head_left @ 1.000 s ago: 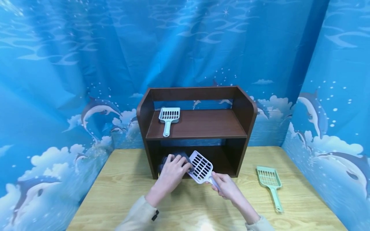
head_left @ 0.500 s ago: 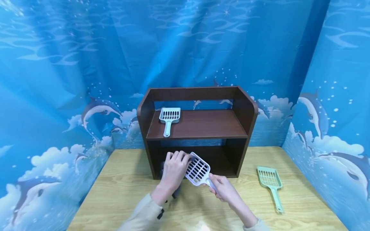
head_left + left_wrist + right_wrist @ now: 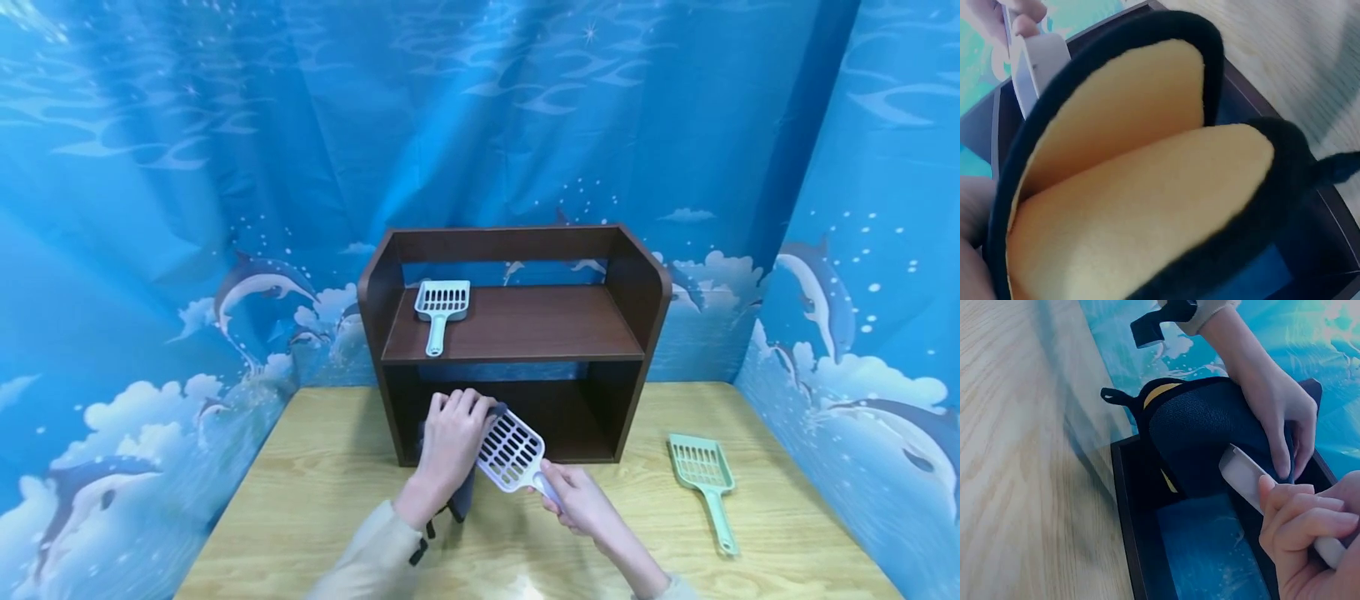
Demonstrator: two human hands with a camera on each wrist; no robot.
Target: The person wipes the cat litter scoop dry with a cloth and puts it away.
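My left hand [image 3: 450,435] grips a dark blue mitt [image 3: 462,498] with a yellow lining [image 3: 1135,206] and a hanging loop [image 3: 1110,395]. It holds the mitt against the head of a white slotted scoop [image 3: 512,450]. My right hand [image 3: 576,500] holds that scoop by its handle [image 3: 1329,547], fingers curled round it. Both hands are just in front of the lower opening of a dark brown shelf unit [image 3: 525,325]. In the right wrist view the left hand [image 3: 1272,394] wraps over the mitt [image 3: 1210,437], fingertips touching the scoop's rim [image 3: 1244,475].
A pale blue scoop [image 3: 441,304] lies at the left of the upper shelf board. A green scoop [image 3: 705,479] lies on the wooden table [image 3: 300,500] to the right. Blue dolphin-print curtains [image 3: 150,208] close in the back and both sides.
Both hands have drawn a little toward me and to the left with the scoop. The mitt has come out of the lower compartment and now hangs below my left hand.
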